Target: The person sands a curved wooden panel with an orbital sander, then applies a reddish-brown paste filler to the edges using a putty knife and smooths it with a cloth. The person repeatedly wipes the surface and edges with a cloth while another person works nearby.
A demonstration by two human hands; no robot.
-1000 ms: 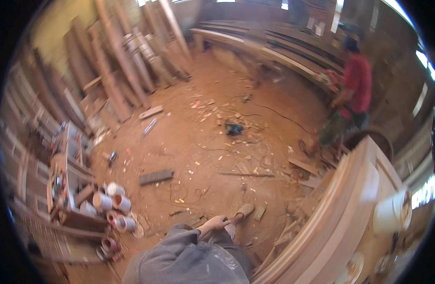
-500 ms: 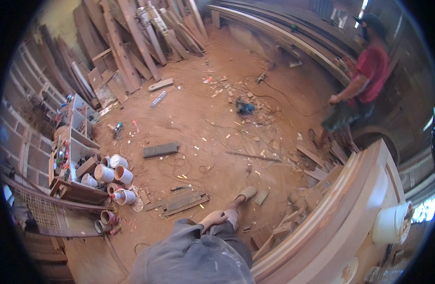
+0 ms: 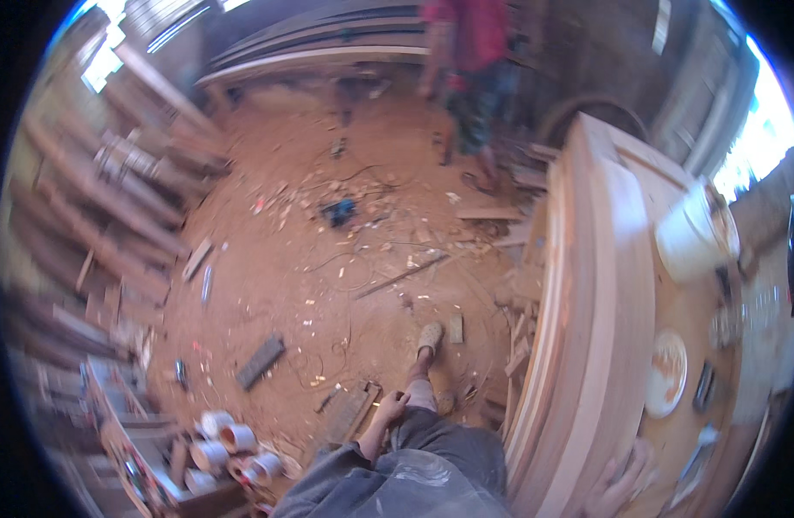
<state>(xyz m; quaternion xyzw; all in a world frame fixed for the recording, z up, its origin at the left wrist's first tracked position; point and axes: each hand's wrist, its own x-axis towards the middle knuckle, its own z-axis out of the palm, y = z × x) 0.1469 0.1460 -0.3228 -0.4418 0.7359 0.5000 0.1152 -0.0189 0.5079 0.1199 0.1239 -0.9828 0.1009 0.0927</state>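
My left hand (image 3: 388,406) hangs beside my grey-trousered leg (image 3: 431,449), fingers loosely curled, holding nothing. My right hand (image 3: 623,479) rests with spread fingers on the top edge of a large curved wooden frame (image 3: 587,328) at my right. My sandalled foot (image 3: 429,337) stands on the sawdust-covered red floor (image 3: 311,259) just left of the frame.
A person in a red shirt (image 3: 470,43) stands at the far end. On the bench to the right are a white bucket (image 3: 690,233) and a round plate (image 3: 669,373). Paint cans (image 3: 224,436), a dark block (image 3: 261,361), a blue tool (image 3: 338,211), cables and scraps litter the floor; planks (image 3: 95,224) lean at left.
My view has swung right and forward: the curved frame and bench top now fill the right side, and my right hand has come into view on the frame. The red-shirted person appears top centre.
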